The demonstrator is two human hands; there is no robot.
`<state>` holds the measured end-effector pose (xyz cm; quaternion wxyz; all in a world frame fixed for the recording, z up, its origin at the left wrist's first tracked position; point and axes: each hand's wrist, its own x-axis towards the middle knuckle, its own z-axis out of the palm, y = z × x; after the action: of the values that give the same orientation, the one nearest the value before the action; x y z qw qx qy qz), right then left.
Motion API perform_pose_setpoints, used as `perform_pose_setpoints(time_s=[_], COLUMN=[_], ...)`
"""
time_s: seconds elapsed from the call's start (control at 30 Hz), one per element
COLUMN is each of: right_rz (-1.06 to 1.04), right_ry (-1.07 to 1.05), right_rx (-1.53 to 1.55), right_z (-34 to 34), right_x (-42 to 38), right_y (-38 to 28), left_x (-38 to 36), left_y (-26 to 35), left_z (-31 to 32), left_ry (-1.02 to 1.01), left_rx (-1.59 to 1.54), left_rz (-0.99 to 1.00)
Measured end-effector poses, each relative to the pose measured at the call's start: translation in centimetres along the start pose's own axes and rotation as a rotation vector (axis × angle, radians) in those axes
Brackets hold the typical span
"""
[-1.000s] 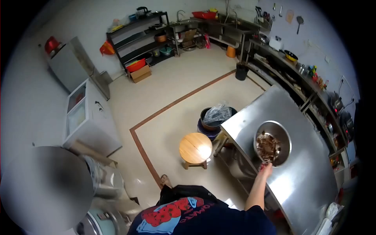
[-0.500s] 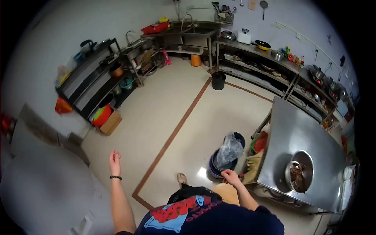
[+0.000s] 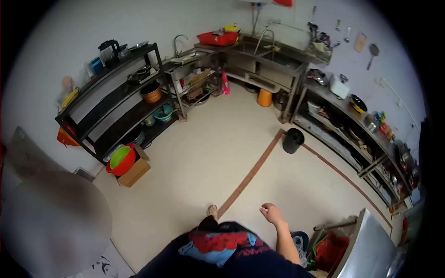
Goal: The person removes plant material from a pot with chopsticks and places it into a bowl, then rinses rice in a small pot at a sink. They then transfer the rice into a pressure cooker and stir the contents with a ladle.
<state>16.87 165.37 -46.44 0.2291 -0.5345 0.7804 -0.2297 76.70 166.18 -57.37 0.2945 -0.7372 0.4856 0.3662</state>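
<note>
The pale floor [image 3: 199, 153] bears a black bin [image 3: 293, 141] at the corner of its brown stripe [image 3: 252, 173], a cardboard box [image 3: 134, 173] against the left front of a black rack [image 3: 121, 121], and a dark bucket [image 3: 303, 237], partly hidden, just beside a steel table [image 3: 373, 250].

On the rack's top shelf, a blender [image 3: 109, 53] stands toward the right end; a copper pot [image 3: 151, 93] sits lower, also near that end, with a teal basin [image 3: 163, 113] on the bottom shelf.

A red tray [image 3: 214, 40] rests on the sink counter's [image 3: 289, 67] back corner. Along the right-hand unit's [image 3: 330, 96] top, from its left end, stand a lidded pot [image 3: 317, 77], a white appliance [image 3: 340, 88] and a pan [image 3: 358, 104].
</note>
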Motion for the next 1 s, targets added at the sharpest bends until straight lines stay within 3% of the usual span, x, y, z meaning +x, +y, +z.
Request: perform_pose_setpoints(time_s=[0.1, 0.13, 0.23, 0.3, 0.37, 0.4, 0.43, 0.5, 0.57, 0.63, 0.7, 0.83, 0.9, 0.93, 0.97, 1.0], right_rz=[0.194, 0.204, 0.234, 0.256, 0.271, 0.277, 0.279, 0.267, 0.245, 0.033, -0.119, -0.207, -0.247, -0.246, -0.242, -0.182], right_ry=[-0.380, -0.451, -0.401, -0.314, -0.232, -0.209, -0.184, -0.196, -0.197, -0.196, -0.166, -0.083, -0.035, -0.001, 0.039, 0.037], right_rx=[-0.303, -0.234, -0.035, 0.050, -0.004, -0.026, -0.047, -0.053, -0.039, -0.118, -0.160, -0.157, -0.150, -0.119, -0.090, -0.023], right_z=[0.3, 0.4, -2.5, -3.9, -5.5, -6.4, -7.4, -9.4, -11.3, -14.2, -17.1, -21.7, -22.0, -22.1, -22.4, -22.4], right_x=[7.8, 10.3, 18.2, 23.8, 30.2, 33.7, 37.4, 45.2, 54.6, 64.3, 73.4, 89.1, 95.4, 98.1, 100.8, 103.0], right_y=[1.4, 2.0, 0.1, 1.2, 2.6, 3.2, 3.8, 4.6, 3.9, 2.3, 0.1, -2.7, -2.5, -2.1, -2.1, -1.7], left_x=[5.8, 8.1, 15.5, 19.5, 13.8, 13.9, 16.8, 11.2, 10.7, 12.5, 13.9, 17.1, 19.4, 20.4, 20.0, 21.5], left_y=[9.2, 12.6, 26.0, 38.8, 54.5, 61.1, 66.6, 74.8, 79.6, 82.9, 84.1, 86.2, 89.6, 92.3, 95.9, 100.2], left_z=[-10.3, -14.5, -28.6, -39.5, -49.4, -53.4, -56.1, -60.0, -62.2, -63.6, -66.7, -76.3, -82.2, -85.7, -89.4, -93.3], left_ry=[0.013, 0.024, 0.122, 0.297, 0.422, 0.517, 0.491, 0.479, 0.152, 0.206, 0.160, 0.114, 0.143, 0.119, 0.199, 0.211], left_rx=[0.028, 0.080, 0.520, 0.692, -0.403, -0.415, -0.633, -0.684, -0.832, -0.662, -0.730, -1.148, -1.199, -1.174, -1.118, -1.116], left_rz=[0.059, 0.094, 0.329, 0.487, 0.626, 0.845, 1.113, 1.316, 1.406, 1.293, 1.256, 0.946, 0.964, 1.101, 1.038, 1.167])
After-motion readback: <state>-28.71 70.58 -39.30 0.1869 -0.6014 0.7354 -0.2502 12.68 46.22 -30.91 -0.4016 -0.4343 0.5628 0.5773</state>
